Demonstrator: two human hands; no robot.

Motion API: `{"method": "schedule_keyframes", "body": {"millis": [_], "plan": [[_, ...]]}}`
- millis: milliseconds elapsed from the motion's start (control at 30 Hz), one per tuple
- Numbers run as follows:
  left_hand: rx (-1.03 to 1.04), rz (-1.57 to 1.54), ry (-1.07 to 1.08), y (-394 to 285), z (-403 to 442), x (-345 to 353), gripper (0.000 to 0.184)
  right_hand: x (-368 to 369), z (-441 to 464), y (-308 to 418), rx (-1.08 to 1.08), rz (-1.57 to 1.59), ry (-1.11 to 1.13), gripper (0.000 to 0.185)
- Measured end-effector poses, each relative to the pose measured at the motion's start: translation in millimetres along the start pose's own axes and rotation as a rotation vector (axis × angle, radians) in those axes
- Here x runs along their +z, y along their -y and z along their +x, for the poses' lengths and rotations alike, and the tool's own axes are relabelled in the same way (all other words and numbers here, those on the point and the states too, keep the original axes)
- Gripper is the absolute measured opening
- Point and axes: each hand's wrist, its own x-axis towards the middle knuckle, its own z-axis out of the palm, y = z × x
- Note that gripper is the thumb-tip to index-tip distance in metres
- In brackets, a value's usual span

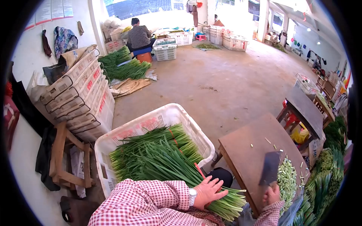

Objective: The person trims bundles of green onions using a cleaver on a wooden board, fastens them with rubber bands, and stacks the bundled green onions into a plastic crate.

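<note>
My left hand [207, 192], with a watch on its wrist, lies over a bundle of green chives [226, 207] near the pale cut ends. Its fingers curve across the stalks; the thumb is hidden. A red band [199, 170] goes round this bundle, and its leaves reach back over the white crate [100, 150]. More banded chives [139, 147] fill that crate. My right hand [271, 194] is closed on the handle of a cleaver [270, 168], its dark broad blade above the wooden table [245, 141]. Chopped stalk ends [286, 180] are heaped right of the blade.
Stacked white crates [81, 90] and a wooden stool [68, 158] stand at left. Behind them lie more greens [124, 67] near a seated person [140, 35]. A dark table [305, 109] and piled greens [324, 180] are at right.
</note>
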Motion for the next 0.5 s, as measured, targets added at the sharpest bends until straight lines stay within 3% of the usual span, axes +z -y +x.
{"method": "schedule_keyframes", "body": {"millis": [133,200,300,333,433,500], "plan": [[0.021,0.053,0.073,9,8,-14,0.116,-77,-4,-35,-0.078,-0.074,-0.239,0.027],[0.033,-0.092,0.219,12,20,-21,0.113,-100,-26,-48,-0.234,-0.181,-0.247,0.040],[0.018,-0.240,0.193,26,44,-32,0.107,-89,-67,-55,-0.194,-0.437,-0.244,0.050],[0.055,-0.332,0.148,33,54,-34,0.103,-79,-71,-58,-0.813,-0.789,-0.333,0.022],[0.003,-0.483,0.150,38,87,-65,0.093,-72,-90,-50,-0.622,-0.896,-0.345,0.036],[0.062,-0.446,0.014,34,113,-85,0.090,-86,-66,-83,-0.630,-0.922,-0.389,0.041]]}}
